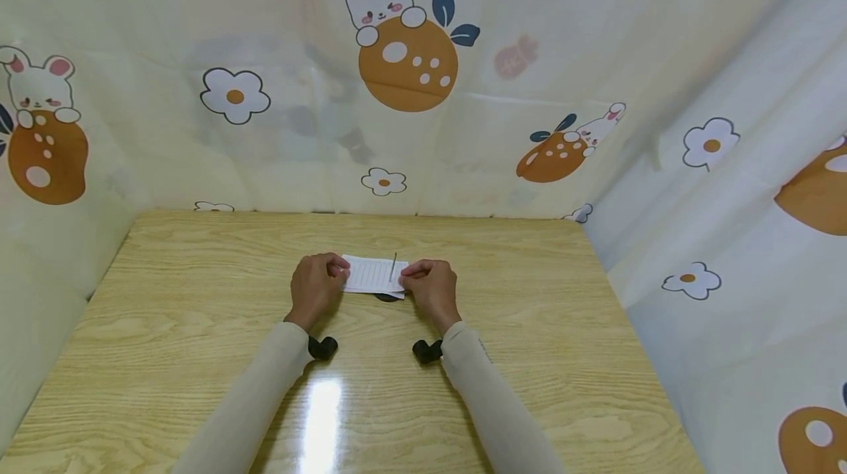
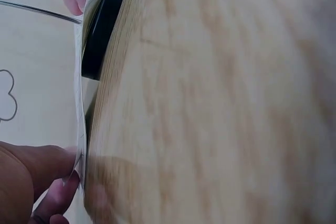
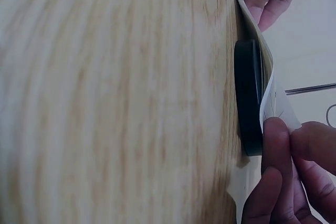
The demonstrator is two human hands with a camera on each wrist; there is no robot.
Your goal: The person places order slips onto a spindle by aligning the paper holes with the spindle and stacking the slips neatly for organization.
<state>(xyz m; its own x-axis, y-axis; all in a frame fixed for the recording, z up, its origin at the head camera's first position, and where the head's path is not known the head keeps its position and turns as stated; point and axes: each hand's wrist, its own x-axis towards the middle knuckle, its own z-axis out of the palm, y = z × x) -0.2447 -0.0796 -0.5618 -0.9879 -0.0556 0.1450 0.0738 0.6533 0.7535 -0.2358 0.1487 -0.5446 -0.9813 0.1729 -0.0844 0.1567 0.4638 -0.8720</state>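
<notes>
Both hands hold a white lined paper slip stretched level between them. At its left end, my left hand pinches the edge between thumb and fingers. My right hand pinches the right end. A thin metal spike stands up through the slip near its right end. Its round black base rests on the table under the paper, mostly covered in the head view. A corner of another paper shows below the slip, by the right fingers. How many sheets lie there I cannot tell.
The wood-grain table reaches back to a pale curtain printed with rabbits and flowers. More curtain hangs along the left and right sides. Each wrist wears a small black camera mount.
</notes>
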